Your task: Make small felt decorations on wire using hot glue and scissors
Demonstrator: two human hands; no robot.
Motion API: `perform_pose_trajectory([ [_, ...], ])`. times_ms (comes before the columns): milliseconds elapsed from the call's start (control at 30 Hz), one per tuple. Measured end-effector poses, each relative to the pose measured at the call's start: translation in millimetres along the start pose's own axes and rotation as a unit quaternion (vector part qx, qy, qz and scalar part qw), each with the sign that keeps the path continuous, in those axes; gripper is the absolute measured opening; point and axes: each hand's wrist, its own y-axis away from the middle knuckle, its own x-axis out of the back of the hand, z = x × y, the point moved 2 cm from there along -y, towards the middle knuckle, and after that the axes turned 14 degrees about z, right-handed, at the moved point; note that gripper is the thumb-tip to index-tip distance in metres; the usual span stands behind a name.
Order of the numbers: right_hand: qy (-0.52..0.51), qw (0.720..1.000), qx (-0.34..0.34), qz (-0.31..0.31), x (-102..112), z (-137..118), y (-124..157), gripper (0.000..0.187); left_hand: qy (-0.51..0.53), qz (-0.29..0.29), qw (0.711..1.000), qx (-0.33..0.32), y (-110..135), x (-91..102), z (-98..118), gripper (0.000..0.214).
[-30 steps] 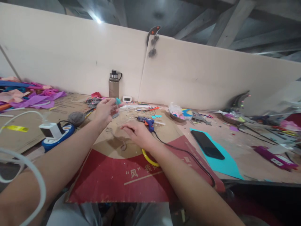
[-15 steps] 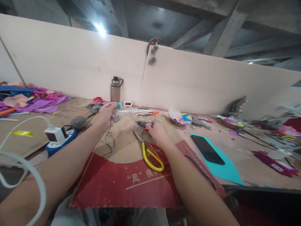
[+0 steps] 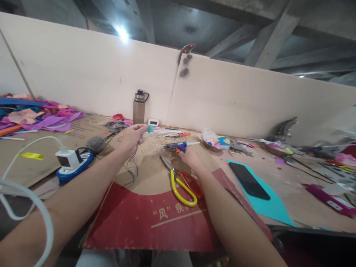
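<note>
My left hand is raised over the cardboard sheet, its fingers pinched on a small grey piece with a teal tip; a thin grey cord hangs from it onto the cardboard. My right hand is closed round the handle of a blue glue gun, whose white stick points right. Yellow and red scissors lie on the cardboard just in front of my right hand.
A black phone lies on a teal sheet at right. A white charger on a blue base, a ball of grey yarn, a water bottle, purple and pink paper scraps and craft clutter lie around.
My right hand moved off the scissors, forward to the glue gun, and closed on it. My left hand stayed raised with the small piece, the cord now dangling from it.
</note>
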Motion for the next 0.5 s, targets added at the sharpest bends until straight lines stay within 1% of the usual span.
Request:
perform_pose_trajectory([
  [100, -0.131, 0.990, -0.021, 0.047, 9, -5, -2, 0.028, -0.009, 0.000, 1.000, 0.001, 0, 0.0, -1, 0.026],
  [167, -0.237, 0.970, -0.022, 0.048, 13, -11, 0, 0.030, -0.018, 0.004, 1.000, 0.004, 1, -0.1, -1, 0.024],
  [233, -0.323, 0.945, -0.030, 0.033, 17, -19, 5, 0.030, -0.024, 0.003, 1.000, 0.010, 2, -0.4, -1, 0.022],
  [333, -0.394, 0.918, -0.034, 0.022, 25, -35, 18, 0.022, -0.030, -0.007, 0.999, 0.025, 3, -0.7, -1, 0.021],
  [433, -0.455, 0.891, 0.006, -0.008, 34, -52, 31, 0.018, -0.037, -0.016, 0.999, 0.035, 1, -0.1, -3, 0.022],
  [467, -0.466, 0.884, 0.019, -0.020, 37, -56, 35, 0.018, -0.040, -0.019, 0.998, 0.037, 1, 0.2, -4, 0.022],
  [500, -0.466, 0.884, 0.033, -0.029, 38, -59, 38, 0.019, -0.044, -0.022, 0.998, 0.037, 0, 0.4, -5, 0.022],
])
